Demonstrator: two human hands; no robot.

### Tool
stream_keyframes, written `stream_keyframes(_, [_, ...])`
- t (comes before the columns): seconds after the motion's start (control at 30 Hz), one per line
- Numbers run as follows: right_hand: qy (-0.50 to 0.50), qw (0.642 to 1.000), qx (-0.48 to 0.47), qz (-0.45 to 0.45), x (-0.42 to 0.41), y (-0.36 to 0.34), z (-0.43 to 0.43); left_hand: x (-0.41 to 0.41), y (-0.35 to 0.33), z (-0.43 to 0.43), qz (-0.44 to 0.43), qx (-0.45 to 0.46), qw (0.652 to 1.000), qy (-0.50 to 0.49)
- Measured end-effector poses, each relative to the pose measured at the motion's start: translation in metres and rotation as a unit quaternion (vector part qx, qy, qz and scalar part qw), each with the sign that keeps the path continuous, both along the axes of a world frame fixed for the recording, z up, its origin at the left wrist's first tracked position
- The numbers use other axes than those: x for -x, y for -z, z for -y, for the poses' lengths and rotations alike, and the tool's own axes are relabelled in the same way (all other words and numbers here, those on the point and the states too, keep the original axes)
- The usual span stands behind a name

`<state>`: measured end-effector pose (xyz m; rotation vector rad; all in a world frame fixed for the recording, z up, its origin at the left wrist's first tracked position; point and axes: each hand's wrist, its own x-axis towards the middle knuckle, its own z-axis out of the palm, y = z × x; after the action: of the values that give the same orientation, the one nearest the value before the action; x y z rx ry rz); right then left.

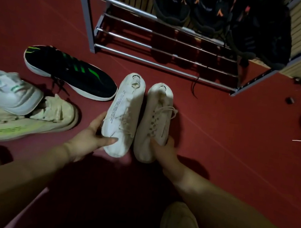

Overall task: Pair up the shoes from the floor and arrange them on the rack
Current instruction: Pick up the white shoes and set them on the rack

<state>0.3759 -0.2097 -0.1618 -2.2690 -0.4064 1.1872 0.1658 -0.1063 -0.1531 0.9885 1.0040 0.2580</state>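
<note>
L hand (92, 136) grips white shoe w/ printed text (125, 108) at toe end, thumb across top, fingers curled round side. R hand (163, 147) grips second white shoe (155, 122) near toe, fingers wrapped. Pair side by side, touching, heels toward rack (153, 63), mid-floor (219, 142); lifted or resting: cannot tell. Black shoes (170, 4) on rack upper tier, right end. Black-green shoe (70, 73) on floor, left of pair.

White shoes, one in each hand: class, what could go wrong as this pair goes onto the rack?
The left hand and right hand grip the white shoes only near the toes, so one could slip. The rack has spaced bars; a shoe might tip between them. A dangling black lace could snag.
</note>
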Motion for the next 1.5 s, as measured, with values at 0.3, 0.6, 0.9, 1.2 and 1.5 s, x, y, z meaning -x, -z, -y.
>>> stream_keyframes(0.3, [-0.084,0.979,-0.183,-0.021,0.0,-0.036,0.008,-0.004,-0.009,0.002,-0.006,0.044,0.999,0.001])
stream_keyframes(0.6, [-0.05,0.945,-0.316,-0.074,-0.01,-0.075,0.006,-0.001,-0.05,-0.01,0.107,0.039,0.993,-0.017])
stream_keyframes(0.9, [-0.075,0.911,-0.398,-0.078,-0.007,-0.137,-0.017,0.024,-0.123,-0.03,0.202,-0.046,0.978,-0.024])
stream_keyframes(1.2, [-0.114,0.888,-0.416,-0.162,0.009,-0.149,-0.048,0.034,-0.158,-0.051,0.207,-0.067,0.973,-0.072])
stream_keyframes(1.5, [-0.078,0.913,-0.336,-0.218,0.02,-0.099,-0.042,0.053,-0.106,-0.035,0.158,-0.008,0.983,-0.089])
